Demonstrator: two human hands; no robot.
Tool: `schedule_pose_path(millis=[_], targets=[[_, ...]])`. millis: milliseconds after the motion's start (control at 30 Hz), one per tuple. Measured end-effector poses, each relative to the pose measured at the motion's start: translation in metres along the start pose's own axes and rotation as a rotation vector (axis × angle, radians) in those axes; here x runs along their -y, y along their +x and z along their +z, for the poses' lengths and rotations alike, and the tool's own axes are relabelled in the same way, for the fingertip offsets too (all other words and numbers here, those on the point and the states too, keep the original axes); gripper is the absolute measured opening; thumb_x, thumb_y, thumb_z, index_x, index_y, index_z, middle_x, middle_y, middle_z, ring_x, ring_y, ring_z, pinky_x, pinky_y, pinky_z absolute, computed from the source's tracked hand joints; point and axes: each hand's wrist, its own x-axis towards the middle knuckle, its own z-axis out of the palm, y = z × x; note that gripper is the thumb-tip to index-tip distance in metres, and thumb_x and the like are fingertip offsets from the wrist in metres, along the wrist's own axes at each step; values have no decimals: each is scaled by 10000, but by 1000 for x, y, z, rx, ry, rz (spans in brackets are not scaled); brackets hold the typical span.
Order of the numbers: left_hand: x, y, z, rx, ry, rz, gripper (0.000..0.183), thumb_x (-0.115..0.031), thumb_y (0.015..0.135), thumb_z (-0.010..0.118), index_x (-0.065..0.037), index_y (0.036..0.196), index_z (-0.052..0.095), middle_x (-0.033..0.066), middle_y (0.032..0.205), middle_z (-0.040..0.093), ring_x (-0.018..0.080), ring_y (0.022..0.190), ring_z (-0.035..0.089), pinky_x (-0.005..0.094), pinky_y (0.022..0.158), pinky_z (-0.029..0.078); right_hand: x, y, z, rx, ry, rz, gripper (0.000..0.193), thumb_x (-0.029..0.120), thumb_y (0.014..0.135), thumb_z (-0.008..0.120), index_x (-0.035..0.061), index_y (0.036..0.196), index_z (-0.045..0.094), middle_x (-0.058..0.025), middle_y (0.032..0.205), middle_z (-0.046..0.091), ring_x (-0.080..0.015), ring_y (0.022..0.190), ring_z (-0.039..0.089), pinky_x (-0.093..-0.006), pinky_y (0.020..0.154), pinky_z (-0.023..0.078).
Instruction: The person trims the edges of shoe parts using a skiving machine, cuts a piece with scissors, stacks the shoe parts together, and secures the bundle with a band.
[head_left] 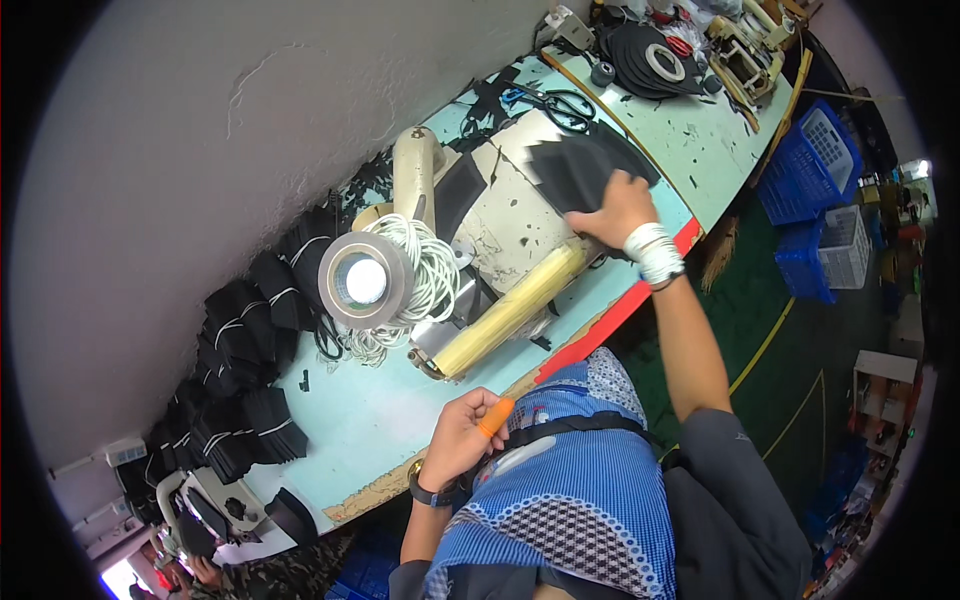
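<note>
My right hand (614, 211) grips the near edge of a stack of black fabric pieces (575, 168), thumb to the left and the other fingers over the top. The stack lies on the cream bed of a sewing machine (510, 215). White elastic loops (653, 252) circle my right wrist. Close to my blue apron, my left hand (466, 432) is curled closed, and whatever it may hold is hidden. One of its digits wears an orange finger cover (495, 417). Between the hands stretches a yellow-wrapped bar (510, 312) at the machine's front.
A roll of tape (334, 290) and a white cord bundle (437, 275) sit left of the machine bed. Tied black bundles (240, 330) line the wall. Scissors (565, 107) lie beyond the stack. Blue crates (815, 165) stand right; another person's hand (207, 572) shows lower left.
</note>
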Motion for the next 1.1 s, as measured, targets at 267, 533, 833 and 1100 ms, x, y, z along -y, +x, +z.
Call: schedule_pose_path(millis=[267, 533, 833, 1100], targets=[[-35, 81, 78, 42, -191, 262, 322, -257, 968, 597, -6, 1165, 556, 93, 1118, 617, 107, 998, 579, 242, 784, 476, -79, -7, -17, 149, 902, -189, 750, 289, 630, 829, -116, 1180, 521, -224, 1103, 645, -313, 1001, 643, -384, 885, 511], [-54, 102, 131, -215, -721, 357, 382, -104, 898, 653, 4, 1250, 550, 87, 1108, 645, 176, 955, 646, 323, 822, 552, -58, -107, -47, 211, 513, -934, 898, 392, 731, 806, -126, 1335, 390, -280, 1116, 547, -382, 1051, 562, -426, 887, 471], [-4, 65, 158, -223, -1279, 503, 510, -270, 950, 532, 25, 1357, 448, 197, 1264, 581, 321, 1049, 640, 454, 923, 526, 92, 53, 33, -228, 122, -806, 611, 552, 758, 719, -23, 955, 670, -186, 1123, 569, -363, 1074, 498, -461, 891, 408], [-17, 75, 159, -253, -722, 409, 437, -164, 921, 640, 25, 1279, 477, 129, 1169, 604, 185, 995, 648, 309, 825, 555, 72, 89, 21, 5, 940, -886, 361, 285, 761, 737, -30, 928, 681, -136, 849, 686, -261, 752, 659, -380, 684, 528]])
